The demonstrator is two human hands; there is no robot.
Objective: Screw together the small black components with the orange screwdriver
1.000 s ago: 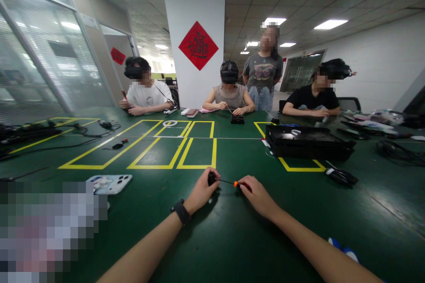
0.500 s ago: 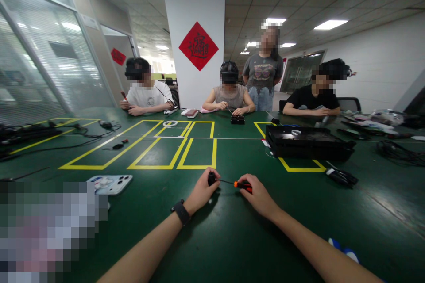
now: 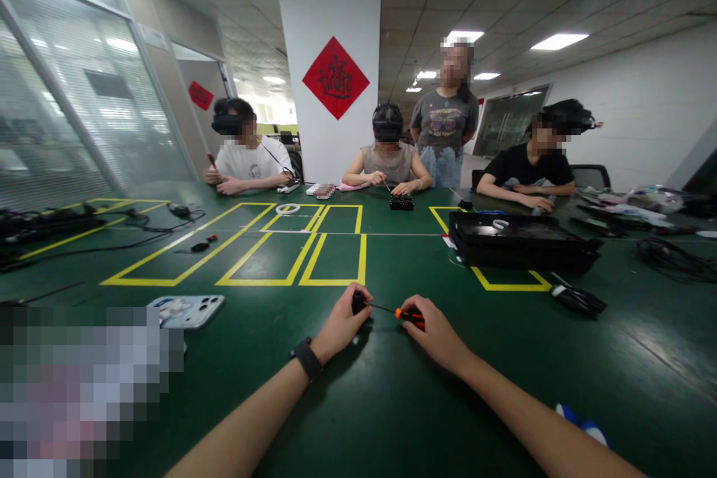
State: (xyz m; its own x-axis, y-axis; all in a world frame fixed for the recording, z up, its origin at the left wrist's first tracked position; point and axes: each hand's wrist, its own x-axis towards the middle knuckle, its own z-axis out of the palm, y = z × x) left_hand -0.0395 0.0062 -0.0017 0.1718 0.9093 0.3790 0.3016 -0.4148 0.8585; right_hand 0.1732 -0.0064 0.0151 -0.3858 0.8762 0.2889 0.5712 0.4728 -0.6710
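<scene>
My left hand (image 3: 340, 326) is closed around a small black part (image 3: 357, 302) that rests on the green table (image 3: 392, 403); a black watch sits on that wrist. My right hand (image 3: 434, 328) grips the orange-and-black handle of a small screwdriver (image 3: 404, 313). Its thin shaft runs left, and the tip meets the black part. Both hands lie close together near the table's middle, just in front of the yellow tape boxes (image 3: 314, 250).
A phone in a light case (image 3: 186, 310) lies to the left. A black tray (image 3: 518, 239) and a black tool (image 3: 576, 299) are to the right. Cables run along both table sides. Three people sit at the far edge, one stands behind.
My hands and the screwdriver have stayed nearly still; the right hand shifted only slightly on the handle. The seated person at far right moved an arm a little.
</scene>
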